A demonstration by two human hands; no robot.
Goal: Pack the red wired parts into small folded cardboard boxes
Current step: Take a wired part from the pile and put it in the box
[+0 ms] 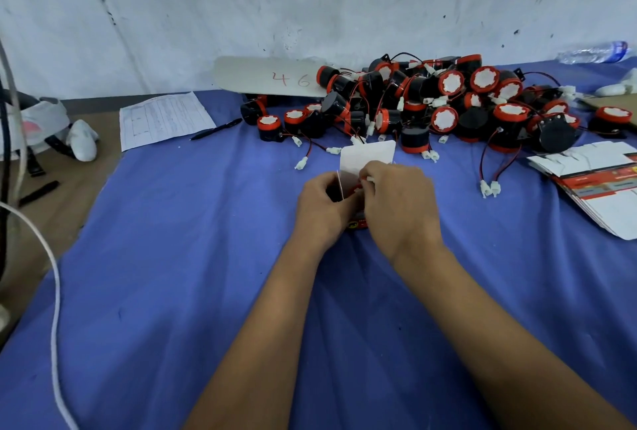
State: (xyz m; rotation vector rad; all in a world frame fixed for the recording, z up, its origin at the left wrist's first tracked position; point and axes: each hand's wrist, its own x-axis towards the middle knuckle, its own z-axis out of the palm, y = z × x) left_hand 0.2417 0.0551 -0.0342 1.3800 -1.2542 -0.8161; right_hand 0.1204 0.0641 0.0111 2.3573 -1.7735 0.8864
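**Head view: one part going into one box, both hands on it**

Head-camera picture shows a small folded cardboard box (355, 202) at the middle of the blue-covered tabletop (172, 257), its white top flap (367, 157) standing open and pointing away from the person. A red wired part (356, 190) sits in the mouth of the box, mostly hidden between the hands. The left hand (322, 205) curls round the box's left side and steadies it; the right hand (396, 202) pinches what looks like the part's white connector (369, 179) just above the opening. So the box lies directly under the right fingertips, its long axis running roughly away from the person, and the tuck-in (my reading of the step) goes downward, with the right hand nearer the wire.

Counts: one box in hand and one part in it. Beyond it lies one heap of loose parts (431, 105), too tangled to count (dozens, plainly). One fanned stack of flat box blanks (593, 185) lies to the right, number unclear. To the left are one printed sheet (165, 119) and one pen (217, 129).
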